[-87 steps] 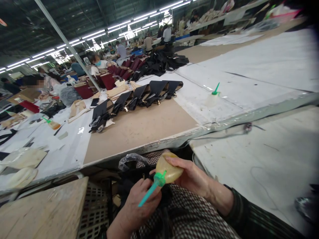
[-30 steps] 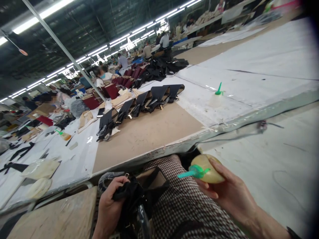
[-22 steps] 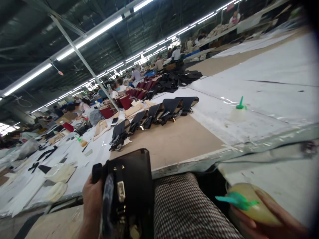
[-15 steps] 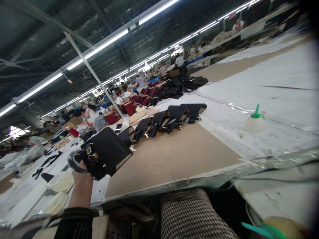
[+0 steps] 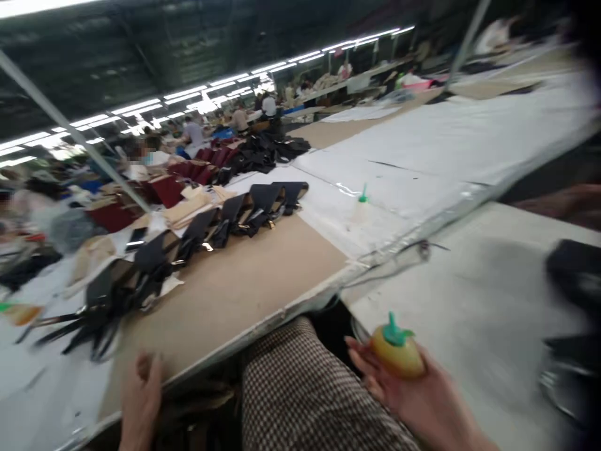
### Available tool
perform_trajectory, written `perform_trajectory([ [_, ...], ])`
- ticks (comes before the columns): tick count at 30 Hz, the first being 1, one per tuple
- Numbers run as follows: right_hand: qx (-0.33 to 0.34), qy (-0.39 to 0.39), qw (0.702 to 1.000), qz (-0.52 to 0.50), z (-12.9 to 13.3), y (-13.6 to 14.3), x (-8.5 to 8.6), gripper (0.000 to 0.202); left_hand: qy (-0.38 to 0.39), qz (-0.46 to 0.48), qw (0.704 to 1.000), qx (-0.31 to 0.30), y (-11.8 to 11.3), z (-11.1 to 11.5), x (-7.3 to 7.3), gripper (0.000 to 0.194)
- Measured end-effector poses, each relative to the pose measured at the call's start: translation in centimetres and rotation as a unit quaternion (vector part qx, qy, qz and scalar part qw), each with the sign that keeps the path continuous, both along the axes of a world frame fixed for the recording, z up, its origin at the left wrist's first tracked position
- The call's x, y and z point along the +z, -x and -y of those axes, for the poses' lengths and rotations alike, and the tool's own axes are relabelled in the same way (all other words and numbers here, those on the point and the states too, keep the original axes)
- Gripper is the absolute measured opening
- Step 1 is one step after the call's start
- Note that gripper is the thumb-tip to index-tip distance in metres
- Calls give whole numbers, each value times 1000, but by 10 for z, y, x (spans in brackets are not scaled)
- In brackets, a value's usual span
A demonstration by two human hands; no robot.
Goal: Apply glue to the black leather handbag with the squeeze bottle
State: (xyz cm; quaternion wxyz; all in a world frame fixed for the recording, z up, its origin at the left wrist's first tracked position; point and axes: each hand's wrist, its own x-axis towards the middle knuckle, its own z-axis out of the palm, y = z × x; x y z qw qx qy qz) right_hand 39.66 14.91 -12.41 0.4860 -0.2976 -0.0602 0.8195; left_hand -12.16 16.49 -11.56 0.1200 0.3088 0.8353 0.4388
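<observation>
My right hand (image 5: pixel 417 388), low on the right, cradles a yellow squeeze bottle (image 5: pixel 398 356) with a green spout and cap, its fingers wrapped under the bottle. At the lower left, my left hand (image 5: pixel 141 394) hovers by the table's front edge, empty, thumb and fingers loosely bent and apart; it is slightly blurred. Beyond it lies a black handbag (image 5: pixel 110 285) with straps trailing forward. It ends a row of several black handbags (image 5: pixel 200 228) with gold-coloured fittings, lined along a brown board (image 5: pixel 253 275).
A whitish bottle with a green spout (image 5: pixel 362 203) stands on the white-covered table (image 5: pixel 413 144). A phone (image 5: pixel 136 239) and maroon bags (image 5: pixel 166 190) lie behind the row. Black items (image 5: pixel 575 275) sit on the right-hand surface (image 5: pixel 488 300). Other people work in the background.
My left hand has let go of the black handbag, now at the row's near end, and drawn back to the table edge. The view has swung right; my right hand with its bottle has risen into view.
</observation>
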Motion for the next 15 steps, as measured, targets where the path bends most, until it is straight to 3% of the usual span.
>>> perform_trajectory([
  [3,2,-49,992,-118,7,5,10,52,40,-133,979,-147,-50,22,-38,70],
  [6,3,-99,981,-167,8,11,13,49,-3,-185,947,-264,-110,35,-56,65],
  [11,-8,-110,978,-178,16,0,11,49,2,-68,931,-358,-208,31,-42,56],
  [15,-46,-110,979,-167,27,-23,5,52,42,23,903,-428,-260,23,-36,52],
])
